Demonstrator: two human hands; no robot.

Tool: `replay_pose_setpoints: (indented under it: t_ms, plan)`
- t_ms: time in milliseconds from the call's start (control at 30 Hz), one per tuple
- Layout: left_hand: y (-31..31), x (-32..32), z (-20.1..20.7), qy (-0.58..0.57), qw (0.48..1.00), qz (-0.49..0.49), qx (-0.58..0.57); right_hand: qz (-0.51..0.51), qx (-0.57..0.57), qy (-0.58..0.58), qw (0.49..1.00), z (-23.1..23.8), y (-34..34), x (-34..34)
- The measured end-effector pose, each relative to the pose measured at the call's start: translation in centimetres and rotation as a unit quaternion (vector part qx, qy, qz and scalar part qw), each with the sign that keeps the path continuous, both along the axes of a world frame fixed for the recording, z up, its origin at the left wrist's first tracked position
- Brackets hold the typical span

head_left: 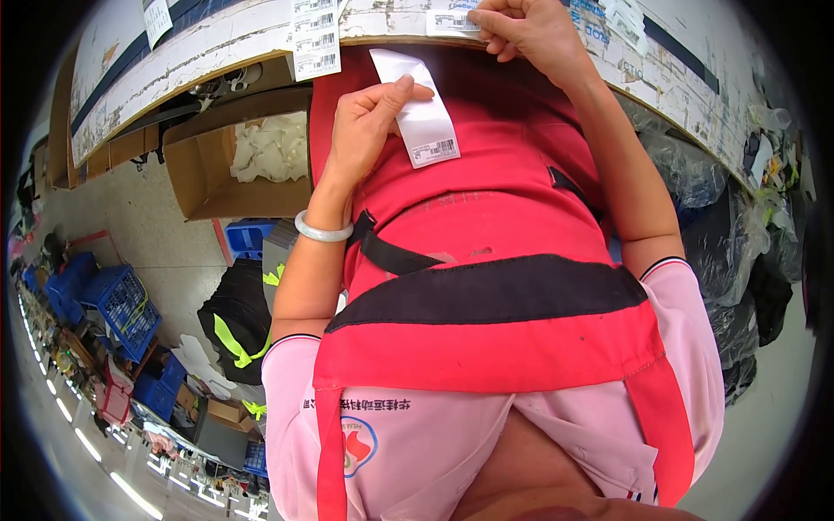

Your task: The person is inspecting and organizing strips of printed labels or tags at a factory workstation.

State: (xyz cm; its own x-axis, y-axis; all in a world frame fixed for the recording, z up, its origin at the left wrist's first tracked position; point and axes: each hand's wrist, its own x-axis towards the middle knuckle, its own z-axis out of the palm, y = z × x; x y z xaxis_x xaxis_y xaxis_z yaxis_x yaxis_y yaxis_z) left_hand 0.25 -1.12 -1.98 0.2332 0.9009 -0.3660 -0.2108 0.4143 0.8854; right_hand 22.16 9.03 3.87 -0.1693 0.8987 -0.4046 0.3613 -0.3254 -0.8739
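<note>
My left hand (369, 126) is closed on a strip of white labels (427, 122), thumb on top. The strip hangs down over the red apron (495, 234), with a printed barcode at its lower end. At the table's near edge, my right hand (534, 35) is closed in a pinch at the right end of a small white barcode label (449, 23). That label lies along the edge of the worn white table (234, 65). To the left of it, another strip of barcode labels (315, 39) hangs over the same edge.
An open cardboard box (200, 178) with cream-coloured pieces stands below the table on the left. Blue plastic crates (122, 308) and a black bundle with yellow-green straps (234, 321) are on the floor. Clear plastic bags (721, 234) are piled at right.
</note>
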Motion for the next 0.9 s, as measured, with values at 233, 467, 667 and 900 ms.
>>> replay_pose_setpoints:
  t_ms: [233, 467, 667, 900]
  plan:
    - [0.0, 0.0, -0.1, -0.004, 1.000, 0.006, -0.006, 0.029, 0.033, -0.025, 0.999, 0.3, -0.2, -0.3]
    - [-0.1, 0.4, 0.2, -0.021, 1.000, 0.013, -0.017, 0.016, 0.031, 0.025, 0.999, 0.5, -0.7, 0.9]
    - [-0.1, 0.7, 0.6, -0.052, 0.998, 0.024, -0.027, -0.045, 0.047, 0.111, 0.992, 0.9, -1.7, 4.6]
    - [0.1, 0.7, 1.7, 0.002, 0.999, -0.032, -0.015, -0.185, 0.166, -0.123, 0.961, -1.2, 0.7, 17.5]
